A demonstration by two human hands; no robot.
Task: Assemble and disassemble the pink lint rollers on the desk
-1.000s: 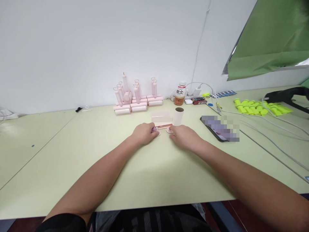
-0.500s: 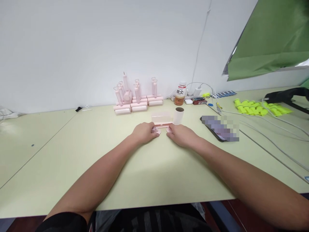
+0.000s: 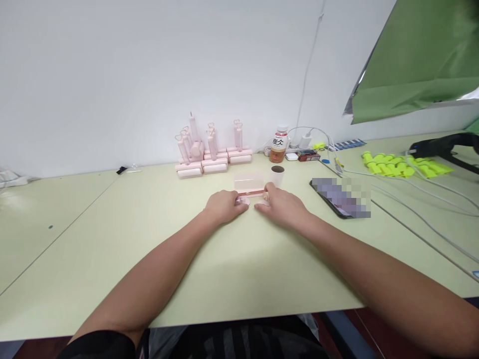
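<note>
Between my hands lies a pale pink lint roller case (image 3: pixel 248 181) with its translucent lid raised. My left hand (image 3: pixel 223 206) is closed around a shiny clear and pink end part (image 3: pixel 242 200) at the case's left front. At the right front, my right hand (image 3: pixel 284 203) has its thumb and fingers loosely around a pink rounded part (image 3: pixel 263 202). Its index finger touches the right end of the case. Just behind that hand stands a white paper roll (image 3: pixel 277 175) with a brown core, upright. My fingers hide some of the case's ends.
Several pink lint rollers (image 3: pixel 212 144) stand and lie against the wall. A drink bottle (image 3: pixel 279 144) is right of them, near cables and a charger (image 3: pixel 306 141). On the right are a phone (image 3: pixel 339 198), yellow pieces (image 3: pixel 404 165) and a black strapped item (image 3: pixel 449 149).
My right hand's fingers have lifted and spread a little, with the index finger now higher at the case's right end. The left hand keeps its hold.
</note>
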